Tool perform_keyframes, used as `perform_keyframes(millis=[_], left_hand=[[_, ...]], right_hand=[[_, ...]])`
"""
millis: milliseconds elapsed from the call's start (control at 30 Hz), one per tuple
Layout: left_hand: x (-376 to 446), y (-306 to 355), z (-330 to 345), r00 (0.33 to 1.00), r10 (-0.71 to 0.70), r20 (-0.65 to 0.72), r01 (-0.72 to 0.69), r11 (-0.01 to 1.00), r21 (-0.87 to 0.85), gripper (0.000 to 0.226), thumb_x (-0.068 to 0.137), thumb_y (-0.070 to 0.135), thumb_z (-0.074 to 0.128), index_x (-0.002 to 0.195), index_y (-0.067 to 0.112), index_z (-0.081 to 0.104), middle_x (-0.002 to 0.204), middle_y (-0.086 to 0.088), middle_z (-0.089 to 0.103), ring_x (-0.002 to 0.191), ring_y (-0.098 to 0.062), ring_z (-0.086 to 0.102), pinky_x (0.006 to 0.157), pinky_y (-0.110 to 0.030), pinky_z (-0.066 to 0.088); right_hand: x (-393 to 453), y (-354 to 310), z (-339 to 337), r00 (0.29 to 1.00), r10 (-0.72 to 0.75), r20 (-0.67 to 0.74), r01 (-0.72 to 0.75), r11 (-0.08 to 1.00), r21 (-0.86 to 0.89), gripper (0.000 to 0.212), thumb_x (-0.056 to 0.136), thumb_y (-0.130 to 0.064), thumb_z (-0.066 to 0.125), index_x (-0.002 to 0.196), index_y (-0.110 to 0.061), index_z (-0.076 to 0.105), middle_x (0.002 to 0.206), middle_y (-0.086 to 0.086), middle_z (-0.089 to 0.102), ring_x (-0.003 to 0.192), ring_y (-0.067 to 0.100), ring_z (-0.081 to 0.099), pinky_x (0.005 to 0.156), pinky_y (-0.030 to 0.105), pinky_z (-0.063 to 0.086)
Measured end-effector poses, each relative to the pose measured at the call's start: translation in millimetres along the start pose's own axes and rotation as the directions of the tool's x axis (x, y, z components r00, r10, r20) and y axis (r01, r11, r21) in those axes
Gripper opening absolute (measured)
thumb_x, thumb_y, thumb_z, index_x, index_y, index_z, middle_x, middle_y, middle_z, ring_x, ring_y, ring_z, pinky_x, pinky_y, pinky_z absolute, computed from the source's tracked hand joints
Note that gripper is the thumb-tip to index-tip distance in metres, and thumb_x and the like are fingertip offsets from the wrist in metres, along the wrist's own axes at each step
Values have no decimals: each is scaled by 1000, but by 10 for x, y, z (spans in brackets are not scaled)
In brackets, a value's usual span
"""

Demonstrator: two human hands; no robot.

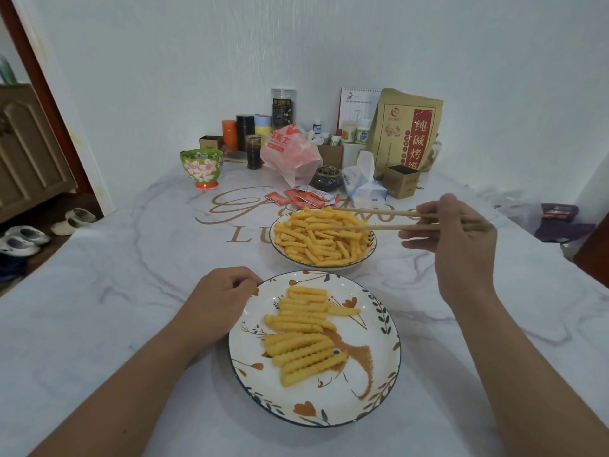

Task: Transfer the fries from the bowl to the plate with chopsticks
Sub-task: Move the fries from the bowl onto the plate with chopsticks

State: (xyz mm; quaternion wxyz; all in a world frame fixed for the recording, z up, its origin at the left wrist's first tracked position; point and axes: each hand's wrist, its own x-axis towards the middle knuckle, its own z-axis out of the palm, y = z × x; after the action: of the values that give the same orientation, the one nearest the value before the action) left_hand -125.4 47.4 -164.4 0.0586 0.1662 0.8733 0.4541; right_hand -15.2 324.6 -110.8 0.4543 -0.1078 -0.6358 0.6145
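The right hand (456,239), right of centre in the frame, grips a pair of chopsticks (389,221) with curled fingers; the sticks point left, their tips spread apart over the top of the bowl (370,250), and no fry is caught between them. The bowl sits just above centre, heaped with crinkle-cut fries (321,239). Just below it, near but not touching, lies the plate (369,394), painted with leaves and flowers, bearing a smaller batch of fries (304,334) laid roughly side by side. The left hand (219,300), lower left of centre, rests on the table (99,324) with its fingers curled against the plate's upper left rim. Toward the top of the frame stand a floral cup (201,167), a red-and-white bag (290,153), sauce packets (304,197), a tissue pack (362,184) and a brown paper bag (403,130).
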Motion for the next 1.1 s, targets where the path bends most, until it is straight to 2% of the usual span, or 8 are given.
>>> perform_keyframes(millis=[100,267,367,500,633,767,933,1100], left_hand=[[-19,-9,2,1000,8,9,-7,1000,-13,33,100,13,53,81,25,77,78,20,73,66,5,63,58,-17,42],[-32,20,8,1000,3,3,-3,999,-36,34,100,10,53,79,25,76,71,20,72,58,6,59,54,-16,39],[-53,39,1,1000,0,4,0,999,-44,34,100,10,53,79,24,76,70,18,72,56,5,58,54,-18,39],[-47,28,5,1000,1,-2,-1,999,-33,31,99,12,54,80,23,77,73,15,73,59,1,59,59,-24,42],[-35,-1,8,1000,15,-11,-15,1000,-5,31,97,12,55,79,24,77,77,13,74,62,-2,61,58,-24,43],[-43,-25,-14,1000,27,-15,-27,999,33,29,97,14,55,81,25,77,79,11,75,73,-18,65,62,-28,45],[-68,-3,-17,1000,21,-12,-22,1000,-23,31,97,10,56,80,23,78,79,10,76,73,-16,66,62,-28,45],[-68,10,-25,1000,17,-12,-18,999,-40,31,98,10,56,80,24,78,77,10,76,62,-3,62,61,-25,45]], right_hand=[[-28,-97,78,996,-58,62,57,998,26,33,108,-25,47,91,-9,70,77,7,70,74,32,75,65,38,62],[199,-198,278,919,-230,319,300,935,-189,20,104,-19,55,99,-10,72,92,14,72,79,25,75,68,38,62],[351,-96,308,953,-177,247,218,964,-150,22,104,-22,55,94,-14,73,82,8,73,77,30,75,69,40,62],[368,65,198,995,-50,90,52,998,-19,42,108,-30,45,93,1,69,68,7,72,63,33,73,58,35,60],[317,124,61,998,-35,54,34,999,16,43,109,-30,43,91,1,67,65,6,70,59,31,72,54,33,60],[303,138,-6,999,-34,16,34,999,8,39,108,-29,46,86,-4,68,66,9,70,60,33,72,58,36,61],[308,221,13,1000,-7,7,7,1000,-21,43,108,-34,47,90,0,66,73,15,69,63,30,73,63,38,63],[371,84,-61,998,16,-68,-5,988,155,49,109,-36,40,80,-4,63,63,11,68,59,31,72,59,36,62]])
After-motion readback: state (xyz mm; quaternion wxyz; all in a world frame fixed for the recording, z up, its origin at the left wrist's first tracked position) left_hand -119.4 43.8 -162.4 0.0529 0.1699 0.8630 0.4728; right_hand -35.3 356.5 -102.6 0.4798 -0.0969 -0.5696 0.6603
